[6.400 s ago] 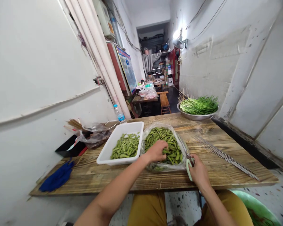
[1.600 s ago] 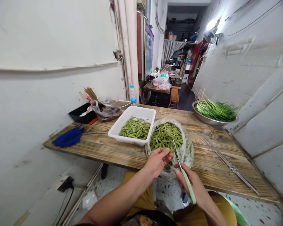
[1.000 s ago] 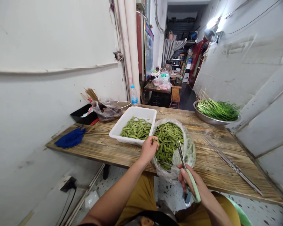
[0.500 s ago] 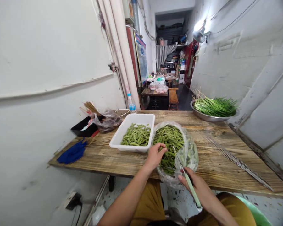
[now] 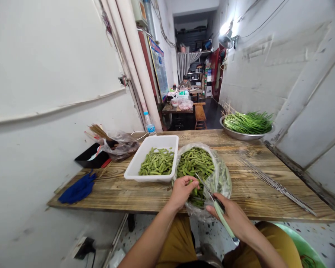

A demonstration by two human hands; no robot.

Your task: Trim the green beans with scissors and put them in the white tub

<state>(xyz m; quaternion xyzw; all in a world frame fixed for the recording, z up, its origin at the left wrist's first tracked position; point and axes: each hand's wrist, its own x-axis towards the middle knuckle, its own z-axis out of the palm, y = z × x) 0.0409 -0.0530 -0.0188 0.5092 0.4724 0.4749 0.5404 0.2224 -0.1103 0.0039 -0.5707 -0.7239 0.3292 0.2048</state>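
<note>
My right hand (image 5: 234, 219) is closed around a pair of scissors with light green handles (image 5: 224, 220). Their blades point up and left over a clear plastic bag (image 5: 223, 178) full of green soybean pods (image 5: 197, 162). Just left of the blade tips, my left hand (image 5: 183, 190) pinches a soybean pod (image 5: 194, 190), which its fingers partly cover. A white plastic tub (image 5: 131, 169) stands left of the bag, and more pods (image 5: 158, 162) lie in it.
A metal bowl of long green stalks (image 5: 247, 136) stands at the back right. Metal skewers (image 5: 279, 188) lie on the right of the wooden table (image 5: 114, 193). At the left are a blue cloth-like item (image 5: 78, 188), a black box (image 5: 91, 158) and a water bottle (image 5: 150, 124).
The view has shifted, so most things appear further left. My left thumb and fingers have come together on a pod beside the blades. The scissors stay in my right hand.
</note>
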